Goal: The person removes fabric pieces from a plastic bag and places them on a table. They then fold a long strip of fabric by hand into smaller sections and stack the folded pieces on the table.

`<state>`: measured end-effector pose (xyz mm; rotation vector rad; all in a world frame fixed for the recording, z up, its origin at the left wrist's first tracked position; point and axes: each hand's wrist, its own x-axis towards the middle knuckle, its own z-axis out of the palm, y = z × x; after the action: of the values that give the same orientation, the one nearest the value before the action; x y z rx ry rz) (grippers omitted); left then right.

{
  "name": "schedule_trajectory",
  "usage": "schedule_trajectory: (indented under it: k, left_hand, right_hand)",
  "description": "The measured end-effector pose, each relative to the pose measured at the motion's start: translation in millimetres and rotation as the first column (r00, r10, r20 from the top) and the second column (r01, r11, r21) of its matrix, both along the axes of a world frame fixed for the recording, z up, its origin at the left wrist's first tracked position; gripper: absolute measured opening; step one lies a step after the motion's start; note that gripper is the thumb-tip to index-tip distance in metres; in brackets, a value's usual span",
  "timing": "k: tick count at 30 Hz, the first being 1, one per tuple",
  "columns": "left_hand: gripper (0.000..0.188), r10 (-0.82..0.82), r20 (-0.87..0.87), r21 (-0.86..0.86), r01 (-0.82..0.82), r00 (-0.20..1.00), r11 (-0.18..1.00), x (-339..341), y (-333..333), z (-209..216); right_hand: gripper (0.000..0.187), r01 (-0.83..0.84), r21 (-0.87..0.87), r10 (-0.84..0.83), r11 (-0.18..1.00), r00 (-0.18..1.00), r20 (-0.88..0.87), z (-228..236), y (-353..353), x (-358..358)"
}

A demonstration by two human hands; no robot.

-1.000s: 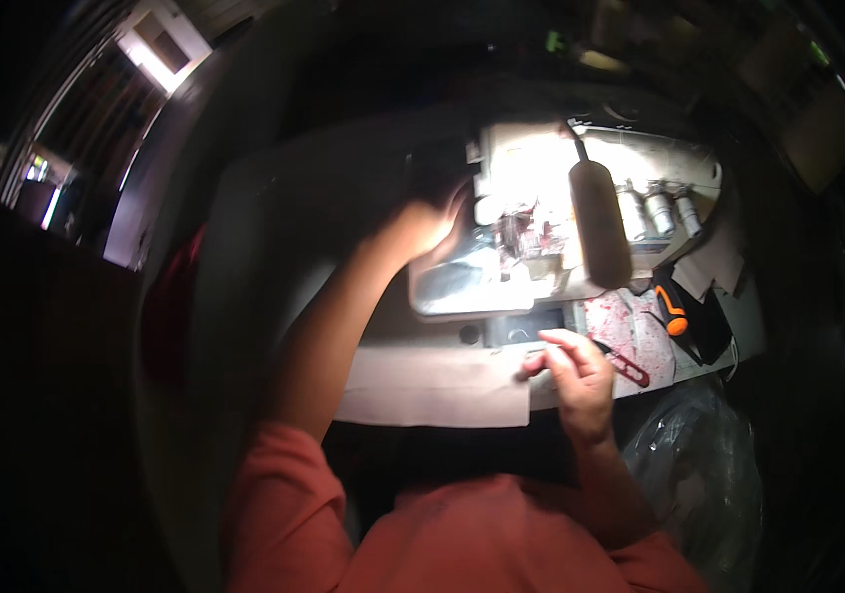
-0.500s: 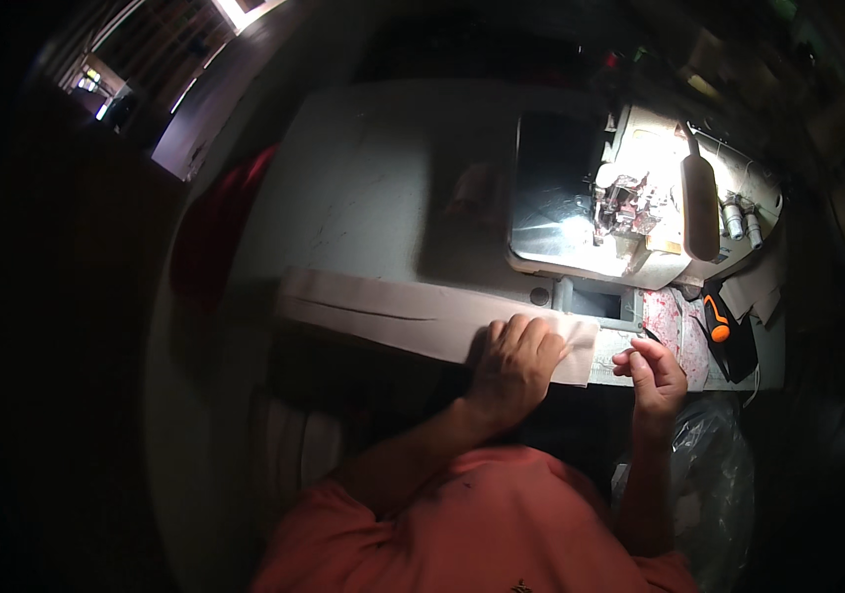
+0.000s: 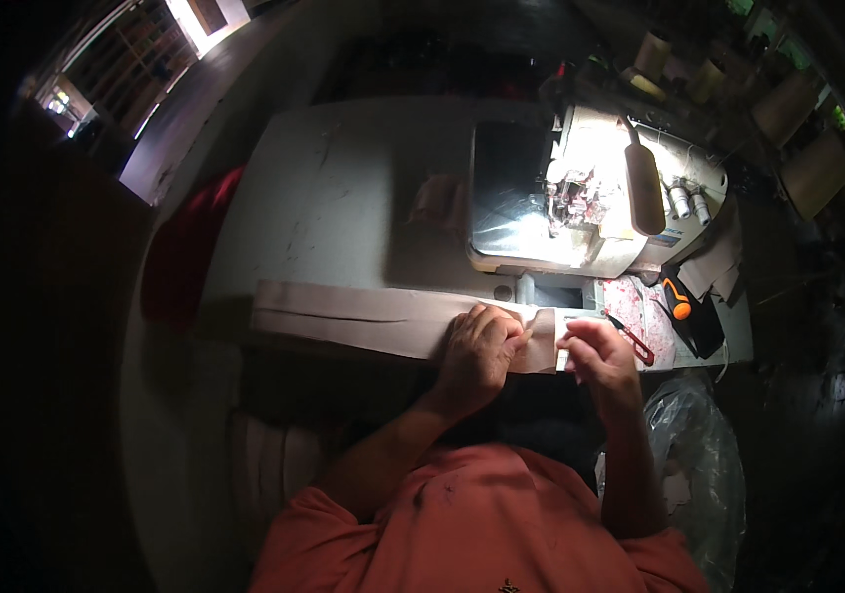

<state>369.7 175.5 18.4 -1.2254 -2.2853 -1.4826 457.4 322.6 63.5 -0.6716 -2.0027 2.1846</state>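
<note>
Nearer to the long, pale-pink cloth strip [image 3: 393, 308] on the grey-white tabletop [image 3: 334, 217], the bare right hand [image 3: 602, 361] has been brought, its grip unclear, while the strip, probably light and limp, is clasped by the bare left hand [image 3: 479, 351] near its right end, best held there.

We are viewing a strip [image 3: 353, 314] of matt, creased cloth, and we are wearing a shirt [image 3: 502, 529] of soft, matt cloth too. The table [image 3: 343, 222] is looking smooth and dull (it is showing a few scuffs). The plate [image 3: 504, 188] is gleaming, dark and polished, and we are finding its material, metal or plastic, hard to tell. The bag [image 3: 709, 494] is shining as thin, crinkled, clear plastic, while the orange grip [image 3: 679, 310] is looking like smooth plastic.
</note>
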Motion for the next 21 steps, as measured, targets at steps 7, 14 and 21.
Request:
schedule_trajectory:
  k: [7,14,21]
  left_hand:
    - [0.025,-0.182,0.557,0.105,0.149,0.81,0.983,33,-29,24]
    - [0.041,-0.43,0.727,0.672,-0.685,0.536,0.281,-50,-108,10]
    - [0.053,-0.218,0.741,0.671,-0.707,0.635,0.222,-69,-150,23]
  right_hand:
    - [0.007,-0.036,0.339,0.115,0.94,0.97,-0.216,17,-17,-18]
    - [0.009,0.055,-0.059,-0.06,0.997,0.994,-0.092,16,-4,8]
    - [0.02,0.099,-0.102,-0.107,0.99,0.992,-0.07,-12,13,18]
